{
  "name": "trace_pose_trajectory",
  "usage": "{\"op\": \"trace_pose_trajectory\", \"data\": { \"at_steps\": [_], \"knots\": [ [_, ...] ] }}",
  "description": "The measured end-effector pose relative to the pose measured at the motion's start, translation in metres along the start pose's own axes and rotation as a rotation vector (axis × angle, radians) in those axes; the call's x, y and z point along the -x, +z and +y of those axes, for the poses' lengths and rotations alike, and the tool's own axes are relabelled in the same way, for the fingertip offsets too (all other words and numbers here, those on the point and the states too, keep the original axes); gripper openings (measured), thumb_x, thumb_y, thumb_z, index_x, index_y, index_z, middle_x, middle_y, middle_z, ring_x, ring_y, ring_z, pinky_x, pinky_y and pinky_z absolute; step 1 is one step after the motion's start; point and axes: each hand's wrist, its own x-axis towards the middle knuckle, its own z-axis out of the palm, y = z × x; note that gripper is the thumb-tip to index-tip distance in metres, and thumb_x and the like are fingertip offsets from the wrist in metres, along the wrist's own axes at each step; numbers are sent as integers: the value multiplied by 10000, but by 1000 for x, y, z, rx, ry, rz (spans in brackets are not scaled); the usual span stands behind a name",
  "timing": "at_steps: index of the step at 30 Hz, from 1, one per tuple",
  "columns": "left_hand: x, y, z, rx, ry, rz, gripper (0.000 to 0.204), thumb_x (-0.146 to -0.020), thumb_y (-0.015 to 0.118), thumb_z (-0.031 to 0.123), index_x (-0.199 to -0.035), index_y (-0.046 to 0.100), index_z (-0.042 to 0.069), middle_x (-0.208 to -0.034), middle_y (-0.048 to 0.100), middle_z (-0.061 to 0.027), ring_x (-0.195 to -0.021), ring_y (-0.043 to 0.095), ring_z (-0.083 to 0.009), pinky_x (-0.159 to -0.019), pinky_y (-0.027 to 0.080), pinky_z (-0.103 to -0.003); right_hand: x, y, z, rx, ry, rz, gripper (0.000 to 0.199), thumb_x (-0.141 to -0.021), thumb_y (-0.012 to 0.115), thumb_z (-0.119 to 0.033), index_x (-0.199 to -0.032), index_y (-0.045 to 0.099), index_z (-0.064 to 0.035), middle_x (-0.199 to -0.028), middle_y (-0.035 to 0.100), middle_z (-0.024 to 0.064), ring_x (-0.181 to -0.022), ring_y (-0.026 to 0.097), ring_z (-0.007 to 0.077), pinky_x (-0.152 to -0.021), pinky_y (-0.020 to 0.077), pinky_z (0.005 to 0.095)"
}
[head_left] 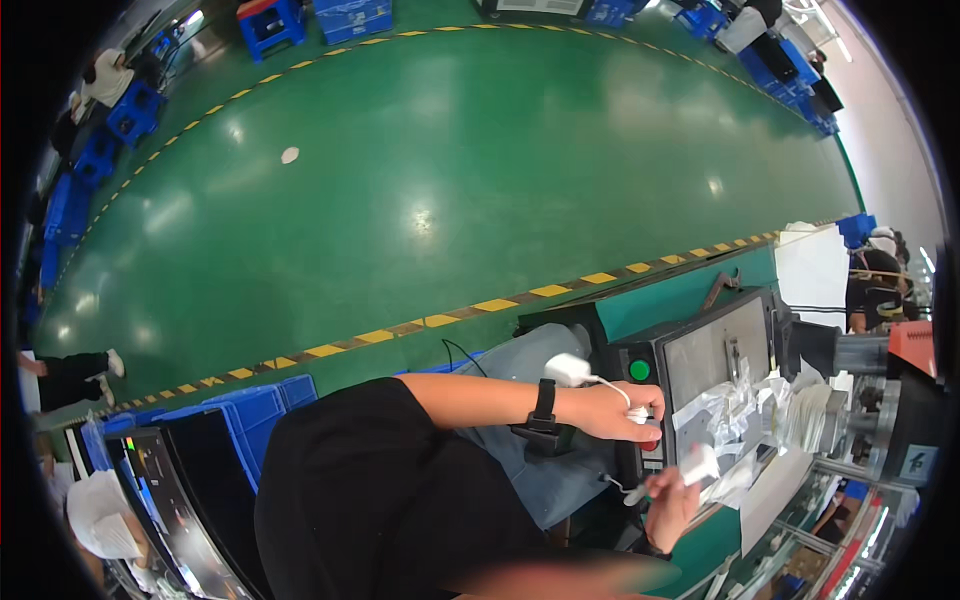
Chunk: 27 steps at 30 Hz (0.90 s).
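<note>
My left hand (628, 410), with a black band on its wrist, is closed on the end of a thin white cable (612, 386). The cable runs back to a small white adapter block (567, 368) hanging over my forearm. Just below, my right hand (668, 503) grips a second white adapter block (700, 463), and a short white lead (622, 488) dangles from it. Both hands are at the front of a black machine (715, 350) with a round green button (640, 370) and a red button (651, 445) between them.
Crumpled clear plastic bags (742, 408) lie heaped on the green bench (715, 545) by the machine. Blue crates (262, 408) stand beside my seat. A yellow-and-black stripe (500, 304) edges the green floor (450, 180). Other people stand at the right (872, 290) and far left (72, 375).
</note>
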Motion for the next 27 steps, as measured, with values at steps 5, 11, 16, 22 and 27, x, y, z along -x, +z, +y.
{"op": "trace_pose_trajectory", "data": {
  "at_steps": [5, 11, 16, 22, 27],
  "knots": [
    [-11, 14, -31, -104, 126, 93, 527, -854, 776, 202, -1285, 515, 49, -1039, 643, -49, -937, 631, -150, -839, 524, -317, -25, 69, -27, 309, 162, -93, 289, -992, 587, -186, -1205, 645, -1, -760, 607, -16, -613, 494, 44, -548, 365, 198],
    [-33, -2, -37, 161, -59, -36, 218, -980, 606, 141, -1165, 582, 28, -901, 591, 13, -802, 550, -61, -680, 459, -236, -50, 31, -14, 214, -23, 80, 320, -1016, 545, -187, -1270, 629, -11, -718, 612, -10, -592, 526, 55, -547, 414, 219],
    [-41, -5, -43, 141, -170, -101, 256, -1033, 535, 248, -1057, 636, 14, -699, 511, 35, -617, 436, -44, -555, 344, -219, -87, -36, -8, 310, -74, 438, 358, -1033, 515, -212, -1292, 602, 19, -747, 652, 17, -612, 589, 79, -572, 466, 246],
    [-27, -25, -41, 134, -183, -42, 393, -1054, 477, 337, -943, 665, 9, -629, 475, 28, -583, 424, -55, -538, 335, -225, -150, -63, -13, 1012, -113, 550, 363, -983, 567, -229, -1247, 620, 13, -769, 694, 117, -654, 674, 235, -610, 520, 365],
    [-21, -51, -51, 25, -238, 38, 382, -1051, 488, 329, -937, 663, 10, -629, 477, 24, -589, 431, -57, -551, 343, -227, -163, -47, -9, 1453, -2, 575, 422, -933, 601, -275, -1270, 618, -21, -815, 700, 178, -756, 686, 372, -648, 526, 476]
  ]
}}
